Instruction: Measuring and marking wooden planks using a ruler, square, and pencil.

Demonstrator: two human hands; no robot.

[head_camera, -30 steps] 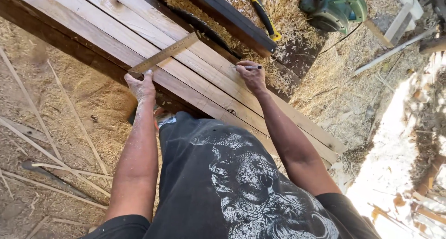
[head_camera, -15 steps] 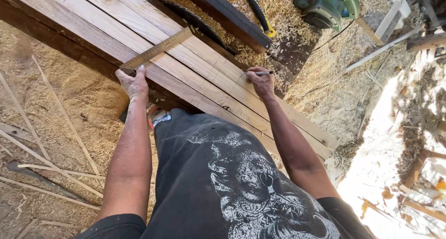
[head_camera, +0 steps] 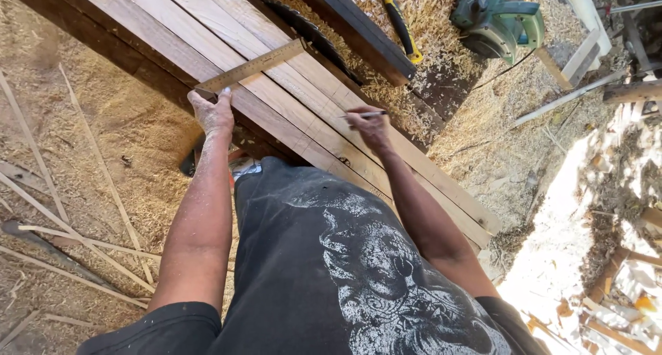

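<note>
A single head view is given, looking steeply down from above the person's chest, close over the near edge of the wooden planks (head_camera: 289, 114), with sawdust-covered ground (head_camera: 103, 162) seen beyond.

- Two hands: the left hand (head_camera: 212, 114) and the right hand (head_camera: 370, 129).
- One metal square (head_camera: 252, 68), lying across the boards.
- One pencil (head_camera: 367, 114).
- One green power tool (head_camera: 498, 25), resting in the sawdust.
- One tool with a yellow-and-black handle (head_camera: 398, 18).
- At least four pale planks (head_camera: 276, 100) side by side; the exact count is hard to tell.
- One dark beam (head_camera: 358, 31) beyond them.
- Several thin wood strips (head_camera: 76, 231) on the ground at left, roughly six.
</note>
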